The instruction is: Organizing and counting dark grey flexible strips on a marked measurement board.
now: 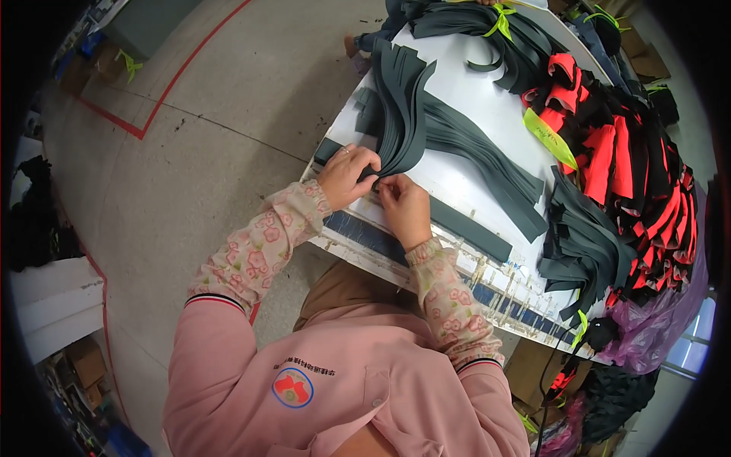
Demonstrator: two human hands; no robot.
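Near the table's front left corner, my left hand [349, 177] is closed at the near end of a bundle of dark grey fabric strips [402, 99]. The bundle curves away toward the far edge. My right hand [406, 209] pinches at the same end, close to my left fingers; its fingertips are partly hidden. Beneath both hands, a single dark grey strip [472, 230] lies flat along the front edge. To the right, a second fanned bundle of dark grey strips [487, 156] rests on the white tabletop [457, 65].
A large pile of red and black fabric pieces [609, 164] with a yellow-green tag [550, 137] covers the table's right side. Another dark strip bundle [582, 236] lies before it. At the far end, strips are tied with a yellow-green band [500, 23]. Purple plastic [655, 324] hangs off the right.
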